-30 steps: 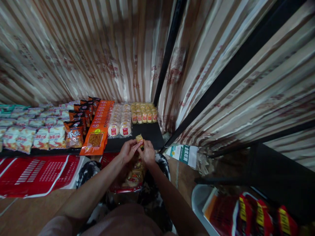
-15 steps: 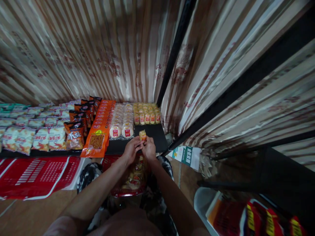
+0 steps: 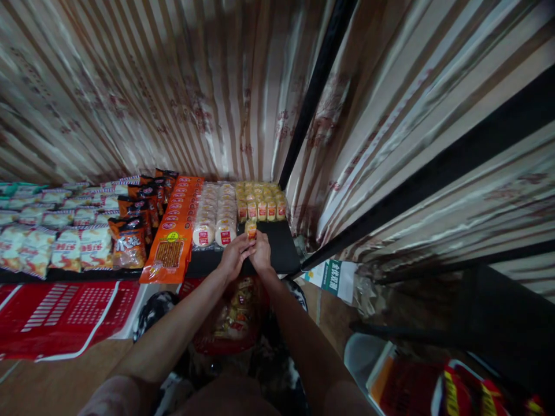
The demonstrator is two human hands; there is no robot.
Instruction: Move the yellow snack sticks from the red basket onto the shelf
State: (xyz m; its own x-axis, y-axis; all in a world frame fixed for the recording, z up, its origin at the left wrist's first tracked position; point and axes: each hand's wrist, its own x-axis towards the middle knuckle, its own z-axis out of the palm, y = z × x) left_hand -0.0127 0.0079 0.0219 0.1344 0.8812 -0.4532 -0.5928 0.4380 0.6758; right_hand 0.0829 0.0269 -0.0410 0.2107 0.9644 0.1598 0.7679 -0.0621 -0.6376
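Observation:
My left hand [image 3: 233, 255] and my right hand [image 3: 261, 252] together hold one small yellow snack packet [image 3: 251, 227] upright on the black shelf [image 3: 277, 249], just in front of the rows of the same yellow packets [image 3: 260, 203]. Left of those lie rows of round white cakes with red labels [image 3: 215, 216]. Under my forearms, on my lap, rests a red basket [image 3: 232, 315] with several more small packets in it.
Orange flat packs [image 3: 173, 231], brown snack bags [image 3: 132, 228] and pale bags [image 3: 52, 234] fill the shelf to the left. Striped paper lines the shelf's back and right side. A red basket [image 3: 60, 312] lies at lower left, red-yellow packs [image 3: 468, 393] at lower right.
Both hands have carried the yellow packet forward from the shelf's front edge to right in front of the yellow rows. The view has tipped slightly.

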